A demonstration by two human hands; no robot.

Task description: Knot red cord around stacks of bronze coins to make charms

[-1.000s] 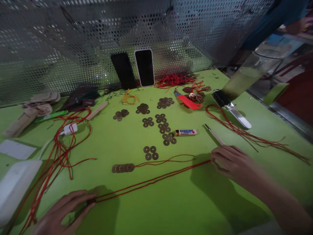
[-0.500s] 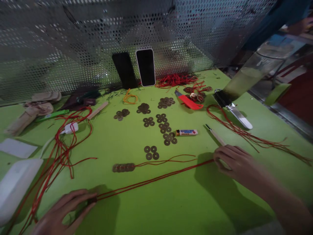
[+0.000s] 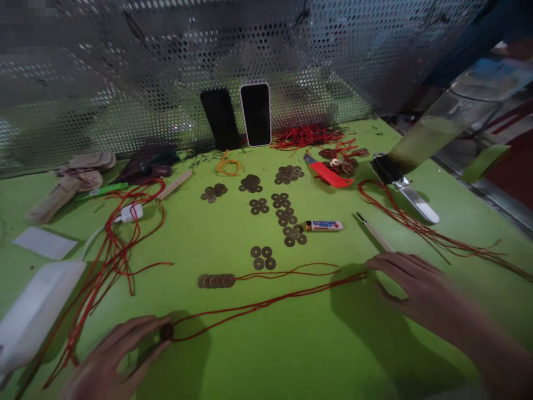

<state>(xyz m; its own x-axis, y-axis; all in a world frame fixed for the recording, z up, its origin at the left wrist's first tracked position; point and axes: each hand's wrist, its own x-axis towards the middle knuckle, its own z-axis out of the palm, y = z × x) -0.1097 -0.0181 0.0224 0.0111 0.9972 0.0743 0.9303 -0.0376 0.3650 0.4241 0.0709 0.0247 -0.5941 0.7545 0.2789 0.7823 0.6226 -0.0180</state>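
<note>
At lower left, the left hand (image 3: pixel 119 353) pinches a dark coin (image 3: pixel 167 332). At lower right, the right hand (image 3: pixel 414 283) arches, thumb and fingers parted, near the red cord (image 3: pixel 266 303).

We logged: white casing (image 3: pixel 41 311), cut by the left edge; left hand (image 3: pixel 119 355), wrist below the frame; coin (image 3: pixel 167 333), partly hidden by that hand's fingers; lighter (image 3: pixel 323 226), lettering too small to read.

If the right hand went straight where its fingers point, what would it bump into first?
Probably the loose ends of the red cord that runs to the left hand, though the right hand might be high enough to pass over them.
</note>
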